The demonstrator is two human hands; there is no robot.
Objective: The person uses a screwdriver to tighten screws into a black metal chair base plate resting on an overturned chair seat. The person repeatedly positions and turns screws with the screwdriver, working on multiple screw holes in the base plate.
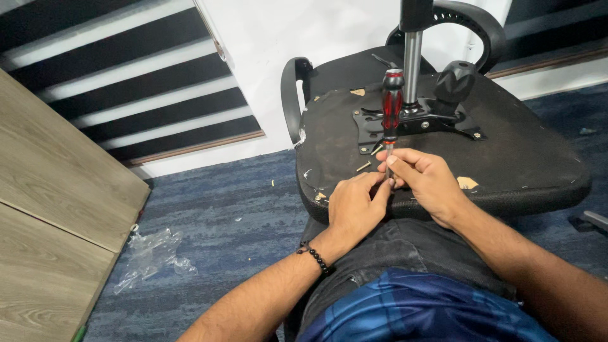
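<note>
An upturned office chair seat (pixel 519 152) lies in front of me, its black metal base plate (pixel 437 123) and chrome gas column (pixel 411 63) facing up. A red and black screwdriver (pixel 392 104) stands upright near the seat's front edge. My right hand (pixel 425 180) pinches its shaft just below the handle. My left hand (pixel 354 202) touches the tip area beside it, fingers closed around something too small to tell. A brass-coloured screw (pixel 363 167) lies on the seat just left of the screwdriver.
One black armrest (pixel 290 95) sticks out at the seat's left, another (pixel 475 25) curves behind the column. A wood-grain board (pixel 57 190) leans at the left. Crumpled clear plastic wrap (pixel 152 253) lies on the blue carpet.
</note>
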